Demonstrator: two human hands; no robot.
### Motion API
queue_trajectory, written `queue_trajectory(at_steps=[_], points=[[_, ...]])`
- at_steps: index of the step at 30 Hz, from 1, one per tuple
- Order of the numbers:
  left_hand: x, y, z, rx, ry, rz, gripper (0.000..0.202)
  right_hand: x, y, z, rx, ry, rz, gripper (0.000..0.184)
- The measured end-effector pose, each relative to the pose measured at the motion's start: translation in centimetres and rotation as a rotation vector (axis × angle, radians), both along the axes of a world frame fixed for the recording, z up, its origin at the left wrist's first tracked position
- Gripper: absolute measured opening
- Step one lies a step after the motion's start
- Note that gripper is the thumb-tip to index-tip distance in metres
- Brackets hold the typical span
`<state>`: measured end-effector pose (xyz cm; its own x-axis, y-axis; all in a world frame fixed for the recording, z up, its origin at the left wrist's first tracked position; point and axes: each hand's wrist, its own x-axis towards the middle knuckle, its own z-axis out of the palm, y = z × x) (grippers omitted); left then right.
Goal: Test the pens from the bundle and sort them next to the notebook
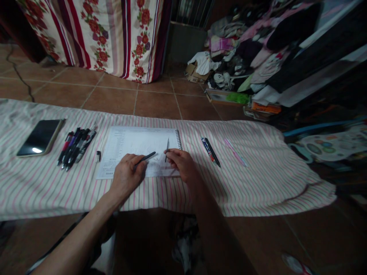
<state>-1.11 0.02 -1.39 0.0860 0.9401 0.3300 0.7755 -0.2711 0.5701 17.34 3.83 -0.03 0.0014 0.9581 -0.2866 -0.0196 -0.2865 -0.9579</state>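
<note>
My left hand [126, 176] is closed round a dark pen barrel [145, 157] that points right over a spiral notebook [134, 143]. My right hand [181, 163] pinches a thin dark pen refill [167, 146] that stands nearly upright above the page. A small metal piece [155, 158] lies on the paper between the two hands. The notebook rests on a pink-striped cloth [252, 168] spread on the tiled floor.
A phone [40, 137] lies at the left, then a bunch of several pens [76, 147] and a small cap [98, 156]. Two dark pens [210, 151] and a pink pen [235, 152] lie right of the notebook. A floral bedsheet [114, 34] and a clothes pile [246, 49] stand behind.
</note>
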Motion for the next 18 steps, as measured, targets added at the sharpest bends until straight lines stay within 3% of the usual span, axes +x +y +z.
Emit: queue_trajectory(at_steps=[11, 18], points=[[-0.1, 0.01, -0.37, 0.01, 0.001, -0.009, 0.024, -0.11, 0.12, 0.41, 0.101, 0.202, -0.295, 0.024], [0.05, 0.0, -0.53, 0.005, 0.028, -0.01, 0.025, -0.59, 0.12, 0.51, 0.254, 0.183, -0.317, 0.019]])
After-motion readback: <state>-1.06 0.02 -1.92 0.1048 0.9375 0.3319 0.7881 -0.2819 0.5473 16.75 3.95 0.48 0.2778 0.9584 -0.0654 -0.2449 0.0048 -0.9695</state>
